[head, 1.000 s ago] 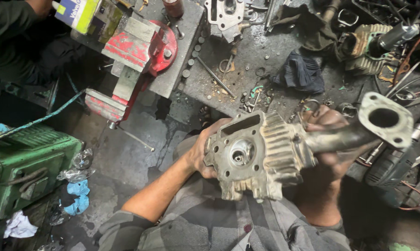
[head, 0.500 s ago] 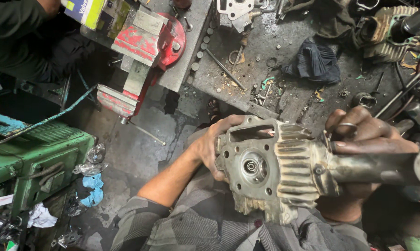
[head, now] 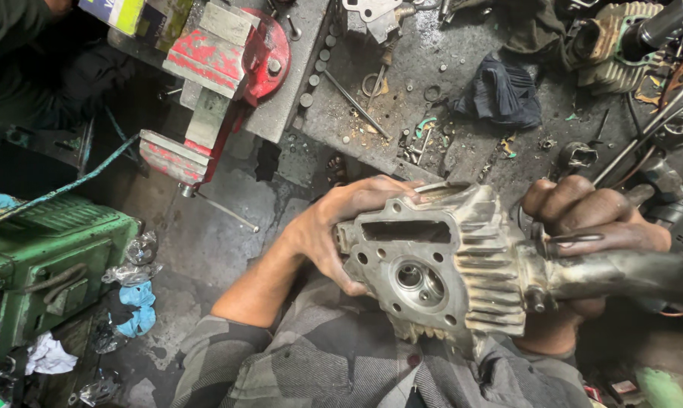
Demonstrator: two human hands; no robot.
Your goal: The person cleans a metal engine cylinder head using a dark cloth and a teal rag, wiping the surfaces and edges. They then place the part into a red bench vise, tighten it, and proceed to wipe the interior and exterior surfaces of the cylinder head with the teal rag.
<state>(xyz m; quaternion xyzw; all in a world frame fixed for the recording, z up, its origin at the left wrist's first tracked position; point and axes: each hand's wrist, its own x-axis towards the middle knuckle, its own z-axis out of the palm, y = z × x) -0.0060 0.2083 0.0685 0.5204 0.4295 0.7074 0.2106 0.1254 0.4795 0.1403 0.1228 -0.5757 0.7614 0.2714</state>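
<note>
Left hand [head: 334, 230] fingers wrap the finned metal engine head [head: 440, 264] at its left edge; right hand [head: 591, 223] fingers clasp its pipe [head: 628, 276]; the head sits above the lap, before the cluttered counter [head: 402, 128]; a red vise [head: 220, 68] stands left.

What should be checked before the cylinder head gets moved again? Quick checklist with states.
1. Left hand grips the cylinder head at its left edge: ok.
2. Right hand wraps the pipe bolted to the head: ok.
3. Head's machined face with the valve recess turned toward the camera: ok.
4. Pipe joint at the fins tight: cannot tell.
5. Free spot on the workbench to set it down: not ok, littered with a dark rag, rods and washers.
6. Red bench vise jaws free of any part: ok.
</note>
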